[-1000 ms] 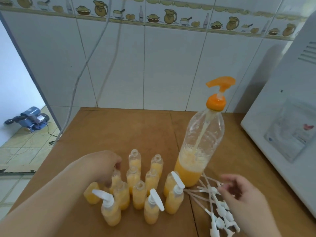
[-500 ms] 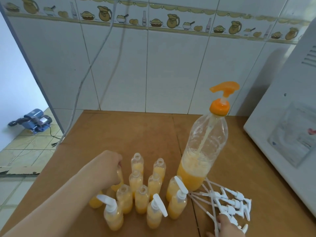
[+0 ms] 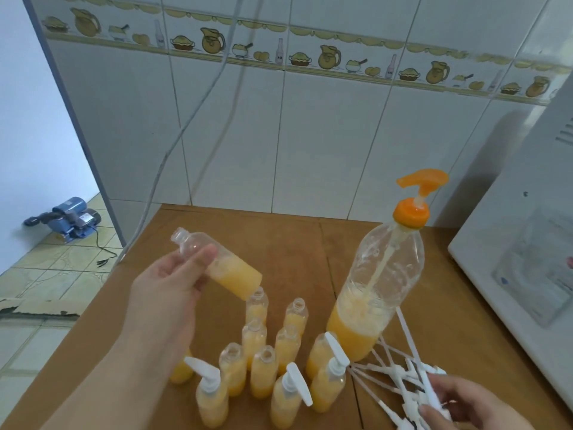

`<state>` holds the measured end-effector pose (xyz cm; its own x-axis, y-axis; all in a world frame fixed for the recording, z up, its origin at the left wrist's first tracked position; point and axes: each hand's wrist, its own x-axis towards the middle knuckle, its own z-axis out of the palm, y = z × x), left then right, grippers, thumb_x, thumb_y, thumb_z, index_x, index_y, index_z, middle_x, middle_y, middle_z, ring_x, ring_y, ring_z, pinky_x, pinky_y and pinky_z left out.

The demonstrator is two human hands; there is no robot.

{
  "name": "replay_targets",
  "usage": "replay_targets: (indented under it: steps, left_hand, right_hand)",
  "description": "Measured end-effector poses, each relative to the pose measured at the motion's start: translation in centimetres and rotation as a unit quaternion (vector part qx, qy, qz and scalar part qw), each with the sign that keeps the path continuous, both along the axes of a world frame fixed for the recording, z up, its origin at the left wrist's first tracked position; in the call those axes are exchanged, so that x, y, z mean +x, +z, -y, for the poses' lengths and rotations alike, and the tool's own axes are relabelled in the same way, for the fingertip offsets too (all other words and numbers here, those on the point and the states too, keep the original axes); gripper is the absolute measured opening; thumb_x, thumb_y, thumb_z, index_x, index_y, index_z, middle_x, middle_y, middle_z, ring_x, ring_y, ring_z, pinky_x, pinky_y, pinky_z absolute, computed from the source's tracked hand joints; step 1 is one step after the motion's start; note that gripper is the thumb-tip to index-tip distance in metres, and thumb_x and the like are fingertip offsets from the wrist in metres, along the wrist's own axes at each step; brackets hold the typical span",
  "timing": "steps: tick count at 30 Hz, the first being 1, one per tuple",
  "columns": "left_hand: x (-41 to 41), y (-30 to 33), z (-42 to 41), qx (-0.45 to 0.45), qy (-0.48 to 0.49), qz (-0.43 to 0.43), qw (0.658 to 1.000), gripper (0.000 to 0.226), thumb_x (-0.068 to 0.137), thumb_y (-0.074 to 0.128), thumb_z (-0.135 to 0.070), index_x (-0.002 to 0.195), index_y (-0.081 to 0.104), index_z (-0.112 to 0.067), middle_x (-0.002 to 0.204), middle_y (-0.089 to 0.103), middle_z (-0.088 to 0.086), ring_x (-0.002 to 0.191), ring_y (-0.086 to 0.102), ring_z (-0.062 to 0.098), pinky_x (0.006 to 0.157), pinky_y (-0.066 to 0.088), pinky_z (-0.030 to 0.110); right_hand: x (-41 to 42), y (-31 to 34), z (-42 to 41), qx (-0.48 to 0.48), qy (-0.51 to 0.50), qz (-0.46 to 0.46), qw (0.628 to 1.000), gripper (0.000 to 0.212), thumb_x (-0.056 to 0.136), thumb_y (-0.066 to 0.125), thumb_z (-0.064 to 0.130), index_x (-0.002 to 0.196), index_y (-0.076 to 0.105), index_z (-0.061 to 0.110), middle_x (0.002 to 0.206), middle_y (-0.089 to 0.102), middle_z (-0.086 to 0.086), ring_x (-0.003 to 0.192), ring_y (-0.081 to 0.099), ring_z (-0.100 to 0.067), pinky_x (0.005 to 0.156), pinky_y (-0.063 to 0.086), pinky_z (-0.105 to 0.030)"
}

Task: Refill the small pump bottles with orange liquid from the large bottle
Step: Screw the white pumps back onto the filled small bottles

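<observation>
The left hand [image 3: 167, 283] holds an uncapped small bottle [image 3: 217, 263] tilted above the counter [image 3: 288, 246], fingers [image 3: 203, 254] clamped round its clear upper part, orange liquid pooled at its low end. Below it stand small bottles of orange liquid [image 3: 263, 372], three capped with white pumps, beside the large pump bottle [image 3: 376, 293]. The right hand [image 3: 462, 405] pinches one white pump [image 3: 431, 389] from the loose pile.

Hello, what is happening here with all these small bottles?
A person is refilling small bottles with orange liquid on a brown table. The left hand holds one uncapped, partly filled bottle tilted above the group. The right hand pinches a white pump top from the loose pile beside the large bottle. Three small bottles already carry pumps.
</observation>
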<state>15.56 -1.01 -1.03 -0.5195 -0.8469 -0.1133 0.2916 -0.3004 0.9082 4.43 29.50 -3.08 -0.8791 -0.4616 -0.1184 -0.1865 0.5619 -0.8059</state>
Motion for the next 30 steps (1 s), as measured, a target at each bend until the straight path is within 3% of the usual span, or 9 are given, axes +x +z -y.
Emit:
replay_targets:
  steps: [3,6,8,11,17,20,24,27,30]
  left_hand:
    - [-0.8,-0.2,-2.2,0.007,-0.015,-0.022,1.000,0.034,0.071,0.065,-0.031,0.102,0.065,-0.018,0.095,0.072,0.002,0.090,0.066,0.015,0.080,0.050,0.033]
    - [-0.6,-0.9,-3.7,-0.219,-0.003,0.090,0.972,0.026,0.079,0.059,-0.045,0.103,0.063,-0.035,0.088,0.070,-0.002,0.080,0.064,0.004,0.070,0.052,0.029]
    - [-0.4,-1.5,-3.9,-0.358,0.002,0.133,0.924,0.030,0.079,0.057,-0.045,0.108,0.057,-0.038,0.088,0.067,-0.011,0.084,0.062,0.001,0.067,0.050,0.021]
    - [-0.2,-2.0,-3.6,-0.460,0.014,0.132,0.878,0.042,0.079,0.061,-0.038,0.119,0.051,-0.035,0.107,0.061,-0.022,0.098,0.060,0.001,0.077,0.050,0.015]
    - [0.7,-1.6,-3.0,-0.544,0.024,0.112,0.831,0.048,0.082,0.067,-0.035,0.125,0.049,-0.026,0.116,0.051,-0.030,0.108,0.052,-0.011,0.087,0.038,0.001]
    - [1.1,-1.5,-2.8,-0.576,0.010,0.119,0.809,0.051,0.083,0.055,-0.039,0.131,0.043,-0.030,0.121,0.049,-0.032,0.112,0.052,-0.003,0.093,0.043,0.013]
    - [1.3,-1.5,-2.4,-0.585,0.019,0.127,0.801,0.051,0.084,0.053,-0.039,0.133,0.041,-0.029,0.121,0.055,-0.016,0.114,0.055,0.007,0.093,0.051,0.035]
    - [1.4,-1.3,-2.1,-0.586,0.019,0.137,0.799,0.052,0.084,0.051,-0.041,0.134,0.040,-0.030,0.121,0.054,-0.020,0.114,0.055,0.006,0.092,0.052,0.038]
    - [1.5,-1.3,-2.3,-0.591,0.009,0.141,0.794,0.053,0.084,0.051,-0.040,0.135,0.039,-0.032,0.123,0.052,-0.022,0.115,0.054,0.006,0.092,0.053,0.038]
  right_hand:
    - [-0.2,1.2,1.3,-0.036,-0.017,-0.160,0.986,0.039,0.066,0.082,0.020,0.075,0.069,0.056,0.075,0.065,0.020,0.071,0.062,0.001,0.058,0.043,0.001]
    - [0.5,3.7,3.0,-0.098,0.076,-0.247,0.961,0.025,0.072,0.069,0.055,0.096,0.064,0.059,0.086,0.065,0.024,0.078,0.062,0.005,0.058,0.044,-0.001]
    - [0.3,5.0,4.3,-0.132,0.104,-0.206,0.964,0.024,0.069,0.072,0.051,0.092,0.067,0.058,0.089,0.065,0.026,0.084,0.062,0.006,0.060,0.048,-0.006]
    - [0.3,6.7,6.1,-0.113,0.116,-0.297,0.941,0.022,0.064,0.070,0.040,0.085,0.070,0.045,0.094,0.064,0.027,0.085,0.061,0.006,0.067,0.048,-0.005]
    - [0.2,7.9,7.7,-0.084,0.152,-0.385,0.906,0.018,0.073,0.077,0.037,0.089,0.070,0.036,0.084,0.063,0.026,0.086,0.057,0.008,0.068,0.040,0.004]
    - [-0.2,7.8,7.9,-0.064,0.201,-0.398,0.893,0.021,0.073,0.076,0.032,0.091,0.069,0.039,0.094,0.059,0.025,0.087,0.057,0.007,0.072,0.042,0.000]
    - [-0.9,9.7,7.4,-0.080,0.173,-0.443,0.876,0.015,0.077,0.073,0.042,0.089,0.071,0.034,0.088,0.063,0.025,0.091,0.055,0.008,0.077,0.039,0.002]
    - [-0.9,11.4,7.1,-0.110,0.175,-0.428,0.880,0.016,0.072,0.065,0.046,0.086,0.069,0.037,0.095,0.064,0.022,0.090,0.057,0.007,0.073,0.040,0.001]
    - [-1.0,11.1,7.6,-0.062,0.225,-0.439,0.868,0.020,0.073,0.058,0.046,0.086,0.070,0.036,0.095,0.062,0.023,0.088,0.058,0.006,0.075,0.042,-0.002]
